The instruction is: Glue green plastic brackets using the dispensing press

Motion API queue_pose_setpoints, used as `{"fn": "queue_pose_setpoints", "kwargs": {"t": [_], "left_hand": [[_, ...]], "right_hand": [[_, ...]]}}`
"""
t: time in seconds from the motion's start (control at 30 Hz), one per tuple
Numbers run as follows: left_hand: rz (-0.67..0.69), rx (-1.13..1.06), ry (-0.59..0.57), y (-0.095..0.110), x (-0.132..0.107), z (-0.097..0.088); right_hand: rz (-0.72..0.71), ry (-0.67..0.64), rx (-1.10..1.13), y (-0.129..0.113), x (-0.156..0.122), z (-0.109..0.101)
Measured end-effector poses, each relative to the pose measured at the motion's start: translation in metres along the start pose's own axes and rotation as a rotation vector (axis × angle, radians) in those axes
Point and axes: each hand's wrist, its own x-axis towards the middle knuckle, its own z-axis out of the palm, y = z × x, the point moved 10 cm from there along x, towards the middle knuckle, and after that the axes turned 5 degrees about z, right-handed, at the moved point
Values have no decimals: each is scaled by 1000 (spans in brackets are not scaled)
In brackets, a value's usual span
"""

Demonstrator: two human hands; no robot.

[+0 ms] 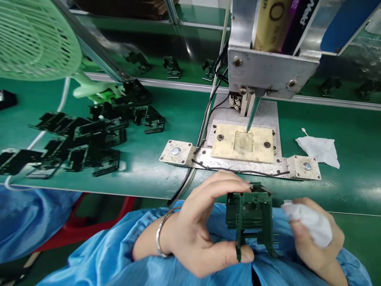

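And here's the view over the bench: the left hand (pixel 193 226) has a firm pinch on a dark green plastic frame (pixel 249 210), fingers over its top corner, thumb low against one of its legs. That's a sound grip, up at the edges, leaving the faces of the piece open. The frame is held upright, off the green tabletop (pixel 354 194), just in front of its edge and above the blue gown sleeve (pixel 143 226).

Over on the right, the right hand (pixel 320 242) is curled tight around a bunched white wipe (pixel 309 222), right up beside the frame's side. Whether cloth and plastic are actually touching, I can't quite tell from here. Keeping the cloth balled like that gives a small, controlled pad, and the steady left hand gives it something firm to work against, which looks like the right way to go about it.

Beyond the hands sits a cream plate with a square recess (pixel 243 142), on a steel base (pixel 238 163), with a slim nozzle (pixel 252 113) angled down at it. To the right, a white tissue (pixel 318 151) lies with a cotton swab (pixel 304 131) on it, while a heap of black frames (pixel 80 143) fills the left side.
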Motion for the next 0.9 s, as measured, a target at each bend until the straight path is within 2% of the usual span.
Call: {"fn": "queue_pose_setpoints", "kwargs": {"t": [0.07,0.1,0.2,0.27,0.33,0.43,0.53,0.6,0.63,0.67,0.7,0.73,0.77,0.8,0.83,0.87,0.9], "left_hand": [[40,11,3,3,2,1],[55,6,4,4,3,1],[65,-13,-5,5,5,3],[61,-13,-15,5,5,4],[59,2,-12,3,5,3],[43,26,19,0,3,3],[1,48,29,-3,2,3],[-38,82,5,-4,1,-1],[-57,116,-15,-6,0,-6],[-74,171,-34,-8,1,-15],[-100,249,-50,-13,2,-27],[-137,341,-47,-20,5,-45],[-182,432,-18,-30,10,-68],[-245,517,36,-42,17,-96],[-306,571,134,-55,25,-127],[-364,597,232,-68,36,-156],[-428,616,318,-82,48,-182]], "right_hand": [[-195,-118,39,-35,8,15],[-245,-181,47,-48,12,23],[-314,-240,14,-67,20,37],[-416,-245,-4,-76,16,44],[-477,-224,-14,-77,13,47],[-453,-218,-25,-70,17,51],[-441,-273,-13,-63,23,54],[-421,-240,-52,-50,24,46],[-393,-167,-113,-39,23,36],[-345,-68,-196,-25,20,23],[-296,94,-300,-9,14,2],[-183,253,-452,12,5,-19],[-67,350,-556,36,-6,-37],[122,452,-626,65,-19,-57],[293,529,-650,92,-35,-75],[457,511,-620,121,-47,-83],[563,557,-574,141,-61,-92]]}}
